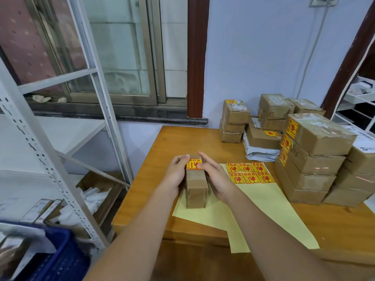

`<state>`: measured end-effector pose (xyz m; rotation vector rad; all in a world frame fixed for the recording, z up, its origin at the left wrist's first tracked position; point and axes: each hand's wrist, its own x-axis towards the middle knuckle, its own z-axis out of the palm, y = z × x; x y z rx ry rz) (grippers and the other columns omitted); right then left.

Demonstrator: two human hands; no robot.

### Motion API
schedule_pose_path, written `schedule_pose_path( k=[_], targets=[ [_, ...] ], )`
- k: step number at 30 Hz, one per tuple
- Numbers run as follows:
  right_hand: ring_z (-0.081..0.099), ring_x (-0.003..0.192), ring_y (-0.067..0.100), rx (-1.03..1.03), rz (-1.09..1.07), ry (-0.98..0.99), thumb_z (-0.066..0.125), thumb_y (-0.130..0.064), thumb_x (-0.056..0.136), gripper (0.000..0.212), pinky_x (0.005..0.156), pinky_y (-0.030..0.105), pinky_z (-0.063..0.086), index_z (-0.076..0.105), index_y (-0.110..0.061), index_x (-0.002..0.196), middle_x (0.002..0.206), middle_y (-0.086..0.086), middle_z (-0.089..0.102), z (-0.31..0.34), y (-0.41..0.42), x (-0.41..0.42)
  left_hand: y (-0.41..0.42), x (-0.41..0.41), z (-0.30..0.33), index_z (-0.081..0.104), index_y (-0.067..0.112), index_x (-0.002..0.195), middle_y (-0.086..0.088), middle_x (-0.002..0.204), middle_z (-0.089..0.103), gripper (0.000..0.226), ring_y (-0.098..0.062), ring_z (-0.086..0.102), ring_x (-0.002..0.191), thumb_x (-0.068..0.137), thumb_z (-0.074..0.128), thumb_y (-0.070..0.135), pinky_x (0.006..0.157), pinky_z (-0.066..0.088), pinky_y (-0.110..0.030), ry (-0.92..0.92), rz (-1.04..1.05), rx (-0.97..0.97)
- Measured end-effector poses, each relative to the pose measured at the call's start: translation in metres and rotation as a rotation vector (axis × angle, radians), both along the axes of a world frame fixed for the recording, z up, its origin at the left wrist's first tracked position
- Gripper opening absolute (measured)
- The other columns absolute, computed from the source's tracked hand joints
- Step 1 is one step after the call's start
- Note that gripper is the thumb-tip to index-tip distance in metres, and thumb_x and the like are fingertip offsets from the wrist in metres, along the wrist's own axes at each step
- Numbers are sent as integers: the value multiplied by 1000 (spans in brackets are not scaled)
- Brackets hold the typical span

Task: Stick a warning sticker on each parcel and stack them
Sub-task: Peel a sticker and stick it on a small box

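A narrow brown cardboard parcel (196, 186) stands on the wooden table (168, 142), partly on a pale yellow backing sheet (269, 209). A yellow-and-red warning sticker (193, 164) lies on its top far end. My left hand (176, 174) grips the parcel's left side. My right hand (215, 175) holds its right side, with fingers lying over the sticker's right edge. Several more warning stickers (250, 173) remain on the sheet to the right.
Stacks of brown parcels (312, 159) with stickers fill the table's right side, with more stacks (233, 122) and a grey mailer bag (261, 153) behind. A white metal shelf frame (60, 159) stands at left, a blue crate (58, 258) low left.
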<state>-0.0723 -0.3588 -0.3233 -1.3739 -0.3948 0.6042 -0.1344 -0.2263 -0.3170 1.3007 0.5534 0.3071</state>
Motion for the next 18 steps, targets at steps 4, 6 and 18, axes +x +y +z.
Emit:
schedule_pose_path(
  k=[4, 6, 18],
  targets=[
    [54, 113, 1, -78, -55, -54, 59, -23, 95, 51, 95, 30, 49, 55, -44, 141, 126, -16, 52, 3, 5, -5, -2, -2, -5, 67, 24, 117, -10, 111, 72, 22, -23, 70, 98, 102, 60, 38, 81, 55, -37, -51, -2, -48],
    [53, 119, 9, -152, -67, -91, 59, -27, 92, 50, 105, 38, 47, 56, -47, 138, 133, -12, 50, 5, 7, -4, -2, -3, -7, 68, 27, 120, -10, 115, 72, 23, -25, 70, 105, 103, 59, 40, 85, 56, -38, -66, -15, -53],
    [69, 105, 12, -237, 35, -131, 82, -25, 84, 53, 98, 38, 55, 51, -23, 128, 109, -10, 69, 22, 12, -1, 0, -6, -9, 68, 27, 123, -4, 117, 74, 26, -22, 70, 110, 103, 58, 41, 85, 56, -36, -106, -15, -4]
  ],
)
